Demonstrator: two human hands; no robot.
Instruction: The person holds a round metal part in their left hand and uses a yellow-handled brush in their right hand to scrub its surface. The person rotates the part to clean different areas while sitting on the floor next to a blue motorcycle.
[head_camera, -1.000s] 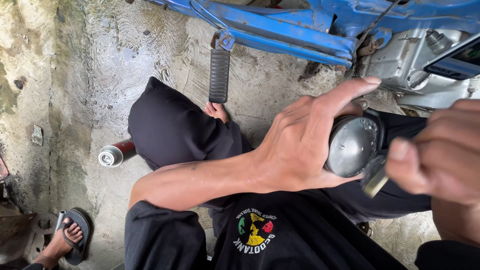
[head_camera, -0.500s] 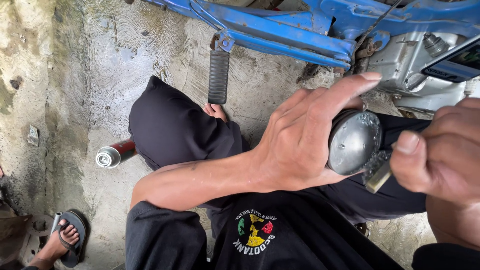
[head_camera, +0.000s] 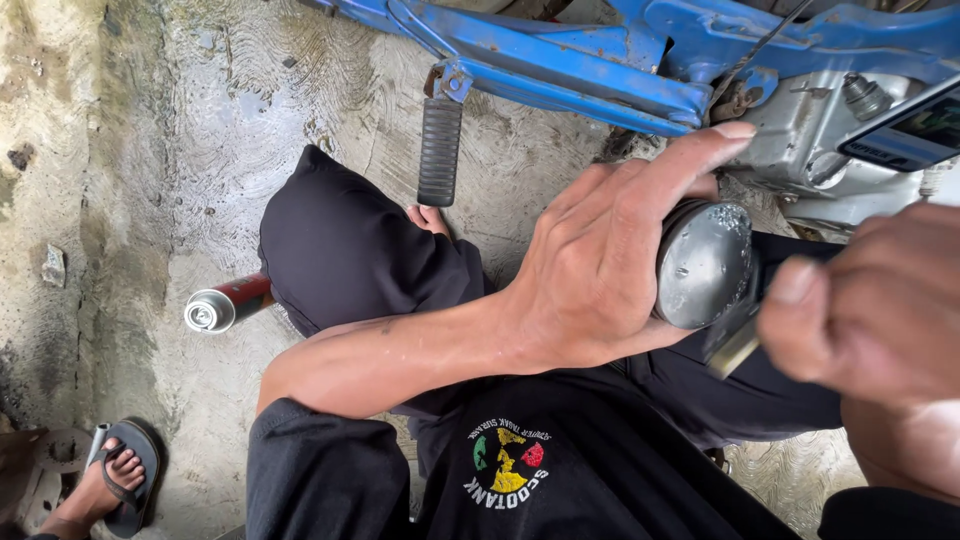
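Note:
My left hand is wrapped around a round grey metal part with a domed, scratched top, fingers stretched over its upper side. My right hand is close to the camera at the right, pinching a small flat metal tool whose tip rests against the lower right edge of the domed part. Both hands are above my lap, in dark trousers and a black shirt.
A blue motorbike frame with a grey engine block and a black ribbed footpeg stands ahead. A spray can lies on the rough concrete floor at left. Another person's sandalled foot is at bottom left.
The hands and the domed part have stayed together with slight shifts. The sandalled foot at bottom left has drawn a little further in.

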